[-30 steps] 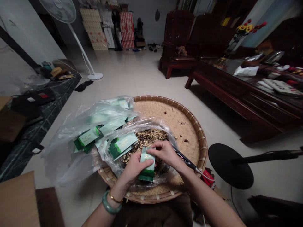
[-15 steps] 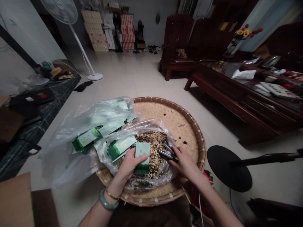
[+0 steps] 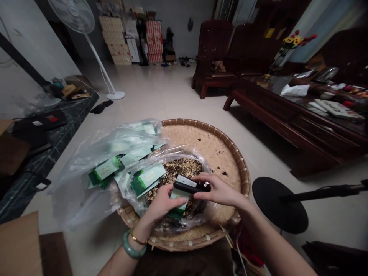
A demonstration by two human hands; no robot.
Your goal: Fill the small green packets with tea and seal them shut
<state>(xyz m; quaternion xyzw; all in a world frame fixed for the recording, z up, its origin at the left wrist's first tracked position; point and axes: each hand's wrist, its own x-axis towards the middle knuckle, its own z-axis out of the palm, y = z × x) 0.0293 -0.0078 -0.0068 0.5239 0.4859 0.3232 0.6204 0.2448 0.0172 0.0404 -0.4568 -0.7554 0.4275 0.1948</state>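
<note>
My left hand (image 3: 161,203) grips a small pale-green foil packet (image 3: 178,203) upright above a heap of dried, tea-like leaves (image 3: 179,169). My right hand (image 3: 218,191) holds a black hand-held clamp sealer (image 3: 189,187) across the packet's top edge. The sealer hides that edge. Beneath the hands, the leaves lie in a clear plastic bag (image 3: 172,226) on a round woven bamboo tray (image 3: 230,153). Several similar green packets (image 3: 148,179) lie on the plastic just left of my left hand.
More green packets sit in a plastic bag (image 3: 94,168) overhanging the tray's left rim. A black round stand base (image 3: 278,205) lies at right. A dark wooden table (image 3: 287,115) and chairs stand beyond. A dark stone ledge (image 3: 57,142) runs along the left, with cardboard (image 3: 18,247) near me.
My right hand has lifted the black sealer from beside the leaves and closed it over the packet's top. The left hand still holds the packet, now tilted slightly.
</note>
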